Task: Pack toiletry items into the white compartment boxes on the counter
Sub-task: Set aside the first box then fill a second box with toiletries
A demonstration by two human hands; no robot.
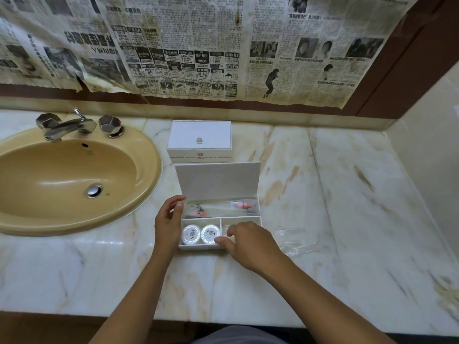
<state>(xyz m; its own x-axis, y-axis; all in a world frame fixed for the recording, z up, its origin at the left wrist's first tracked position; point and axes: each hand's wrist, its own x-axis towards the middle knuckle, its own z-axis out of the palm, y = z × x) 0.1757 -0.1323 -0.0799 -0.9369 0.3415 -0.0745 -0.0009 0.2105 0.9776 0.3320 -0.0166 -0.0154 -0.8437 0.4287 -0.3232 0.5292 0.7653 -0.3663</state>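
An open white compartment box (pixel 238 216) stands on the marble counter with its lid (pixel 218 181) raised. Its long back compartment holds clear-wrapped toothbrush packets (pixel 218 207). Two round wrapped soaps (pixel 200 234) lie in the front left compartment. My left hand (pixel 169 220) rests at the box's left wall with fingers loosely curled near the packets. My right hand (pixel 244 240) is over the front right compartment, thumb by the right soap, fingers curled down into the compartment; what they touch is hidden. A second white box (pixel 200 142), lid closed with a knob, stands behind.
A tan sink (pixel 62 180) with chrome taps (pixel 67 126) lies at the left. Clear plastic wrappers (pixel 295 240) lie on the counter (pixel 347 194) right of the open box. Newspaper covers the wall behind. A side wall rises at the far right.
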